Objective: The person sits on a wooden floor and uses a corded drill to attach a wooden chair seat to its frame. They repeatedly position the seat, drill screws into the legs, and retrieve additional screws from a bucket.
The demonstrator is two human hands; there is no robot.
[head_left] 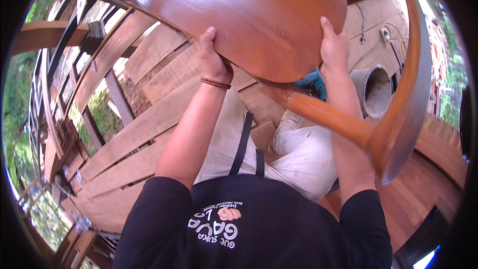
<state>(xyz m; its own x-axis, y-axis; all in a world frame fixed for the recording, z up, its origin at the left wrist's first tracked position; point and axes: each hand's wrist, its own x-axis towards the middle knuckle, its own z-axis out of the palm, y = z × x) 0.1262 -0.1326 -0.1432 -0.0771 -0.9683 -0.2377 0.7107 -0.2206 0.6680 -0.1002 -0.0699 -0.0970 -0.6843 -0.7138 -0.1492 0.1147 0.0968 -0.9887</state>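
Note:
A polished brown wooden chair (249, 17) is tilted up in front of me, its broad glossy seat toward me. Its curved rail (418, 65) bends down the right side, joined to the seat by rounded wooden bars. My left hand (211, 57) grips the seat's left edge, thumb on top. At the seat's right edge, my right hand (332, 47) holds on the same way, thumb up on the face. The fingers of both hands are mostly hidden under the seat. Below the seat's near corner a blue tool (313, 82) shows in part; its kind is unclear.
A grey bucket (376, 89) lies tipped with its mouth toward me, right of my right forearm. Wooden planks (134, 154) with gaps form the floor. Dark railings (74, 69) curve along the left. A cable with a plug (362, 39) lies beyond the chair.

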